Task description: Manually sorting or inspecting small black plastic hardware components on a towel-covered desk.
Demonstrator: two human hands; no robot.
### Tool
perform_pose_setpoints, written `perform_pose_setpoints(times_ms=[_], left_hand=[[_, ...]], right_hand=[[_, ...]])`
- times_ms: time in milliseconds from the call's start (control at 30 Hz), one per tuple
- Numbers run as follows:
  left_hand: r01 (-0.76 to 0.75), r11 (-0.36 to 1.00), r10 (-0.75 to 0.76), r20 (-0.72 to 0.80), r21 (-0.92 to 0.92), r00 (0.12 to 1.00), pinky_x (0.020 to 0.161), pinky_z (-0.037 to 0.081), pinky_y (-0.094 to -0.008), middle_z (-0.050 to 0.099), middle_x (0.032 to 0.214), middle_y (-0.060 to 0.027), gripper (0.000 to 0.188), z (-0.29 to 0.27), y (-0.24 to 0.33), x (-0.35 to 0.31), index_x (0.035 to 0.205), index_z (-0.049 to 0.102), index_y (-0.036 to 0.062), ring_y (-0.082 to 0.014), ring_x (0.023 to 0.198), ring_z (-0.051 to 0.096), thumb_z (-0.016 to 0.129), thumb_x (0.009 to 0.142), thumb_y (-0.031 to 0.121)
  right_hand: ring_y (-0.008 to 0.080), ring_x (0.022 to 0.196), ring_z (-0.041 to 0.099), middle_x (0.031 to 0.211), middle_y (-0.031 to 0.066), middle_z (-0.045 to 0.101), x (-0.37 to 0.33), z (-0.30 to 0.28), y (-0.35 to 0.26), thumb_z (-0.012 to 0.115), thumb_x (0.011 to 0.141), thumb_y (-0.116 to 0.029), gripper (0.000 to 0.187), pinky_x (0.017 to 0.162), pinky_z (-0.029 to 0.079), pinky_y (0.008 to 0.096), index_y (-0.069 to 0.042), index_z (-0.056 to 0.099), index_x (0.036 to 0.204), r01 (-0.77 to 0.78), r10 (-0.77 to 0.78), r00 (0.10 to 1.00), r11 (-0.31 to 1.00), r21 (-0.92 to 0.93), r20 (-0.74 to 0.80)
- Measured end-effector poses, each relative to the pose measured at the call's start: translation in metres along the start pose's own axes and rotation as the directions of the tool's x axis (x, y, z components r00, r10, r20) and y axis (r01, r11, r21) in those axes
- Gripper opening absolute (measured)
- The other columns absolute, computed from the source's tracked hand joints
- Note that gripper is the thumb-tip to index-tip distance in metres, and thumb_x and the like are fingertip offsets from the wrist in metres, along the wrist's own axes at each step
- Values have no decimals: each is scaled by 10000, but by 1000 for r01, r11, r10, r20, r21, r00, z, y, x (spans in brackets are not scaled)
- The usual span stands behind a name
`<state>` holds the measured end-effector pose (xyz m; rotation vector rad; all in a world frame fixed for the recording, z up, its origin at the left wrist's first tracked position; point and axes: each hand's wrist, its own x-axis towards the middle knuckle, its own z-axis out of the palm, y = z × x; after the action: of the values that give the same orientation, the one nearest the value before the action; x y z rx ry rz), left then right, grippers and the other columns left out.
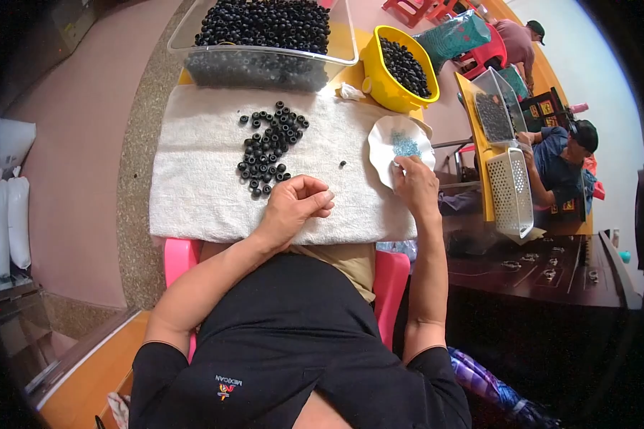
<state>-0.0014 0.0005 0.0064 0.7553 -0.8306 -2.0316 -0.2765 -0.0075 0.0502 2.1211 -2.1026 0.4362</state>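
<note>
On a white towel [193, 157] lies a loose heap of small black ring-like parts [268, 146], each with a hole in it. Just below the heap is my left hand [297, 209], its thumb pressed to curled fingers. Whatever it may hold is hidden. A white wavy-edged dish [381, 146] at the right carries a patch of tiny pale blue pieces [406, 142]. My right hand [416, 184] reaches over the dish's near rim, fingertips pinched together beside the blue pieces. Anything between them is too small to name. One black part [343, 164] sits alone between the hands.
Behind the towel stand a clear plastic bin [265, 71] full of black parts and a yellow basket [379, 79] holding more. At the right, a person [562, 168] sits at another table with a white perforated basket [509, 193] and a clear bin [495, 107].
</note>
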Motion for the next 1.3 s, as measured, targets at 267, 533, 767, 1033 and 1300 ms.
perform_pose_setpoints(times_ms=[267,533,767,1033,1300], left_hand=[[-4,1000,4,8,-11,1000,753,565,-257,669,934,-81,161,-1,-1,0,1031,605,-7,-129,839,659,665,915,89],[-10,1000,10,3,-21,1000,750,564,-257,669,932,-80,169,-2,-2,0,1032,607,-4,-131,836,662,673,910,92],[-10,1000,11,9,-29,1000,747,570,-257,670,928,-79,167,-2,-2,1,1030,608,-5,-131,833,665,672,911,93],[-13,1000,13,14,-11,1000,746,573,-258,670,929,-79,163,-2,-2,1,1030,609,-3,-126,827,663,670,913,93],[-19,1000,19,23,-14,1000,754,577,-260,669,938,-82,162,-3,-2,1,1034,608,-6,-130,838,665,665,918,92]], right_hand=[[349,824,654,908,148,656,3,-1,-3,611,872,-189,148,759,519,440,-51,662,881,-43,38,997,997,68,70],[358,872,661,946,146,683,6,0,-3,638,854,-184,154,777,514,426,-51,704,897,-77,74,995,996,36,72],[361,851,660,902,162,679,7,1,1,641,834,-147,129,754,511,424,-41,699,877,-49,42,995,996,72,95],[321,701,675,738,157,678,9,1,3,682,800,-171,150,671,521,383,-26,698,835,-160,136,980,974,163,148],[305,671,673,712,161,675,9,4,6,669,793,-174,172,654,522,375,-13,694,846,-173,160,982,974,147,96]])
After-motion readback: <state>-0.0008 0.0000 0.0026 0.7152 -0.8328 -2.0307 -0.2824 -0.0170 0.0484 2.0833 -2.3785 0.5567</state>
